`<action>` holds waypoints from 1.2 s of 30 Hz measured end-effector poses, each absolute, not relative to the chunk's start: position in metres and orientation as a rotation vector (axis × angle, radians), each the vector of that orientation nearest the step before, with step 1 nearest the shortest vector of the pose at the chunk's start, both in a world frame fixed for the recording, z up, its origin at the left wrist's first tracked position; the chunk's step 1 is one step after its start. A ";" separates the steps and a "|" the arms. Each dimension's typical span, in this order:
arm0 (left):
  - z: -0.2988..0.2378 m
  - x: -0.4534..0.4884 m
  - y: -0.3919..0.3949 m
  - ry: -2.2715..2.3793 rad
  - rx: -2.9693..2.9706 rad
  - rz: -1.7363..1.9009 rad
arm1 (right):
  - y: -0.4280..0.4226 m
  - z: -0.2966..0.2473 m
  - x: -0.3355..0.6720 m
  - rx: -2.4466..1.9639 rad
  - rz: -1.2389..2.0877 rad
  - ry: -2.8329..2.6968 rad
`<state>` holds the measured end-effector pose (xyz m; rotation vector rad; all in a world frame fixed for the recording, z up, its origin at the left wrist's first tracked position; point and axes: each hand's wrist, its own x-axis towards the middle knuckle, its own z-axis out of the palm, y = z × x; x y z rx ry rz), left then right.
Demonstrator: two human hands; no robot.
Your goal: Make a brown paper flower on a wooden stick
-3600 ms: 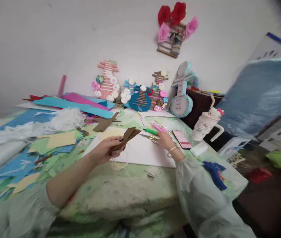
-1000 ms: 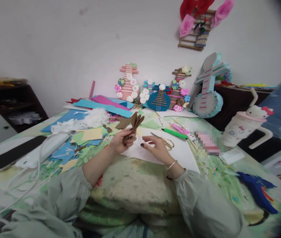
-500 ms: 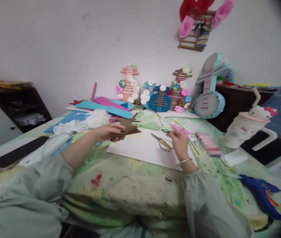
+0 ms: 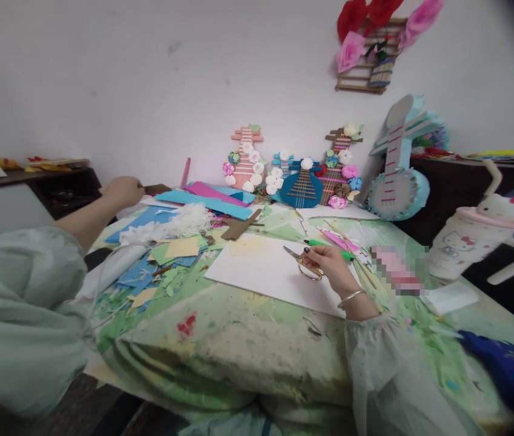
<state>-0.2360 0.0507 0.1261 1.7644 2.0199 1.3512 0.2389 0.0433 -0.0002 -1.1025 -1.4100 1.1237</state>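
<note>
My left hand (image 4: 123, 191) is stretched far out to the left, over the table's back left corner. Its fingers are closed on a bundle of brown paper pieces (image 4: 157, 189). My right hand (image 4: 332, 266) rests on the white sheet (image 4: 261, 272), fingers curled onto the gold handles of the scissors (image 4: 304, 266), which lie flat with blades pointing left. A green pen (image 4: 329, 249) lies just behind that hand. One more brown cut-out (image 4: 238, 228) lies on the table beyond the sheet.
Blue, pink and yellow paper sheets and scraps (image 4: 166, 260) and a tuft of white string (image 4: 188, 219) cover the left side. Guitar-shaped crafts (image 4: 302, 184) lean on the wall. A cat-figure cup (image 4: 474, 245) stands at right, a dark shelf (image 4: 66, 188) at left.
My left hand has swung from the middle of the table out to the far left with the brown pieces. My right hand moved down from the pens onto the scissors.
</note>
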 end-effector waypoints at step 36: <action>-0.023 0.015 0.010 1.030 3.378 1.297 | 0.012 -0.005 0.201 -0.741 1.517 -1.555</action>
